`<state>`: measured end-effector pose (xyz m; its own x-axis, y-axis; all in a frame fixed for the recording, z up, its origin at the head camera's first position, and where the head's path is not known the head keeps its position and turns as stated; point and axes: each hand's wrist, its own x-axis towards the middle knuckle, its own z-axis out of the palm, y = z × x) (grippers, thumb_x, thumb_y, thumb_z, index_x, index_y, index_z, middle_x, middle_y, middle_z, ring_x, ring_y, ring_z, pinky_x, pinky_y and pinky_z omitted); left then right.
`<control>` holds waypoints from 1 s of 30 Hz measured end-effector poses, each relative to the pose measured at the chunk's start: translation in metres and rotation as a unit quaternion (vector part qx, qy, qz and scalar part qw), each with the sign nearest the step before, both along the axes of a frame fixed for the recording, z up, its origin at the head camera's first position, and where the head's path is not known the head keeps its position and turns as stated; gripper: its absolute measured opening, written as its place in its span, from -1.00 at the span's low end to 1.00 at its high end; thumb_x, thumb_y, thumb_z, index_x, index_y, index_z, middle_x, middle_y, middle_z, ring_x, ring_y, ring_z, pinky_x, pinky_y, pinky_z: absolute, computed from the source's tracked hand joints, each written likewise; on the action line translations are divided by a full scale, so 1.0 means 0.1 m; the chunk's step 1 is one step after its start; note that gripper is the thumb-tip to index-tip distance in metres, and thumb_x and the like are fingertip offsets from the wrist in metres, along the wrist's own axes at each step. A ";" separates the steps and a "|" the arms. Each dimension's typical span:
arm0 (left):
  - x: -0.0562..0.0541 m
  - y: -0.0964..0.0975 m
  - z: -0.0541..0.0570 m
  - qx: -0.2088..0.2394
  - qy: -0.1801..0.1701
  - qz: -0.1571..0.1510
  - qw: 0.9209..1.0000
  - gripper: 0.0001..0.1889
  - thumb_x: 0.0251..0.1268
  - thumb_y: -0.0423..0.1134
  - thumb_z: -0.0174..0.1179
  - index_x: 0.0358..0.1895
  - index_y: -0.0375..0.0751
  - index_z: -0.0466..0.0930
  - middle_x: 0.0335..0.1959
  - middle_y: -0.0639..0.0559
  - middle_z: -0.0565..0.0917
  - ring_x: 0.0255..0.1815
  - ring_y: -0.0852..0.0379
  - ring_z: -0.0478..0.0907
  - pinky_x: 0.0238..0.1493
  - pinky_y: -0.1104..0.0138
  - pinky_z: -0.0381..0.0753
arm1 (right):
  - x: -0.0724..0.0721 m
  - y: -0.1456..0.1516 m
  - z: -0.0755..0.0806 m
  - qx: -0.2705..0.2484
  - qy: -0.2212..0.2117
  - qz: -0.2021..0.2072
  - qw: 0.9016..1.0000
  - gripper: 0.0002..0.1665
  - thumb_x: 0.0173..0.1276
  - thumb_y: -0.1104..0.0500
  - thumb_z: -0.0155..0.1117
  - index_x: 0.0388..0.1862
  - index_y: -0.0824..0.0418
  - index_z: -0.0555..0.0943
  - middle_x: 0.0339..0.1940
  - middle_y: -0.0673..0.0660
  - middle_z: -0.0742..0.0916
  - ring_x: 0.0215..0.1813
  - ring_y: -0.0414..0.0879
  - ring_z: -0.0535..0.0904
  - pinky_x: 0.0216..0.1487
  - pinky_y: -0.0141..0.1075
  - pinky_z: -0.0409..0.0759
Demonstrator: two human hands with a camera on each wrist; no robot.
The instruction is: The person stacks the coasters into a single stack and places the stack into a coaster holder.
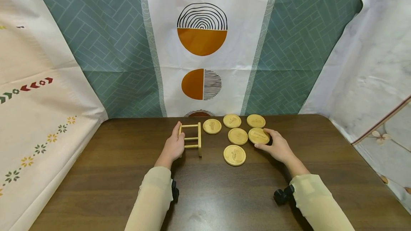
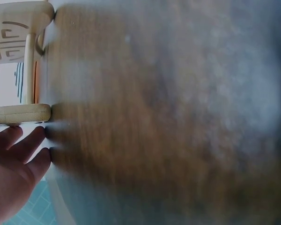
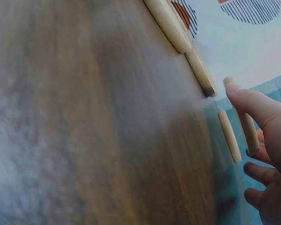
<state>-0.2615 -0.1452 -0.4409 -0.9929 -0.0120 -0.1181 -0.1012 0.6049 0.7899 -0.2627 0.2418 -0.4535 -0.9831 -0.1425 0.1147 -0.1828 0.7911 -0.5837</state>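
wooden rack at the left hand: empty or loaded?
Empty. The rack shows only bare bars; all six discs in view are outside it.

Gripped disc (image 1: 258, 135): in the right hand (image 1: 278, 147), one line of lettering, too small to read.
Near disc (image 1: 234, 155): left of that hand, lettering illegible.
Middle disc (image 1: 238, 136): also left, faint marking, unreadable.
Far discs (image 1: 212, 126): beyond that hand, lettering illegible.
Rack (image 1: 199, 139): at the left hand (image 1: 174, 145), angular cut-outs, unreadable.
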 end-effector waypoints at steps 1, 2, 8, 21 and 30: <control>0.00 0.00 0.00 0.000 -0.002 -0.001 1.000 -0.43 0.53 -0.03 -0.38 0.51 0.32 -0.30 -0.58 -0.10 0.47 -0.83 0.10 0.32 -0.58 0.24 0.44 | 0.00 -0.01 0.00 0.001 -0.001 0.001 1.000 0.03 0.14 -0.21 0.35 0.39 0.38 0.23 0.35 0.41 0.37 0.37 0.34 0.23 0.31 0.20 0.21; 0.00 0.00 0.01 0.001 -0.005 0.000 1.000 -0.43 0.53 -0.02 -0.38 0.51 0.34 -0.30 -0.61 -0.09 0.45 -0.83 0.10 0.31 -0.57 0.24 0.44 | 0.00 -0.01 0.00 0.002 -0.002 0.002 1.000 0.03 0.14 -0.22 0.35 0.39 0.37 0.23 0.35 0.42 0.37 0.37 0.34 0.23 0.30 0.21 0.21; 0.01 0.01 0.02 0.008 -0.013 -0.001 1.000 -0.44 0.53 -0.02 -0.39 0.50 0.36 -0.30 -0.75 -0.01 0.37 -0.84 0.10 0.29 -0.60 0.22 0.44 | 0.02 -0.04 0.00 0.005 -0.002 0.005 1.000 0.00 0.16 -0.21 0.34 0.38 0.37 0.25 0.35 0.42 0.37 0.37 0.34 0.23 0.31 0.20 0.22; 0.01 0.01 0.03 0.004 -0.009 0.001 1.000 -0.44 0.53 -0.02 -0.40 0.50 0.36 -0.31 -0.66 -0.07 0.44 -0.81 0.07 0.34 -0.57 0.22 0.45 | -0.02 -0.11 0.00 0.002 0.004 0.013 1.000 0.01 0.13 -0.22 0.36 0.37 0.35 0.27 0.34 0.39 0.39 0.36 0.31 0.27 0.31 0.18 0.24; 0.02 0.01 0.03 -0.001 -0.003 -0.001 1.000 -0.44 0.53 -0.02 -0.40 0.51 0.30 -0.30 -0.80 0.00 0.38 -0.84 0.08 0.33 -0.60 0.23 0.44 | -0.04 -0.16 0.01 0.003 -0.003 0.019 1.000 0.04 0.13 -0.27 0.34 0.39 0.32 0.24 0.36 0.38 0.36 0.38 0.31 0.25 0.30 0.19 0.24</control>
<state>-0.2593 -0.1446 -0.4376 -0.9923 -0.0107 -0.1235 -0.1047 0.6062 0.7884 -0.2672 0.2253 -0.4529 -0.9776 -0.1813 0.1071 -0.2095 0.7873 -0.5798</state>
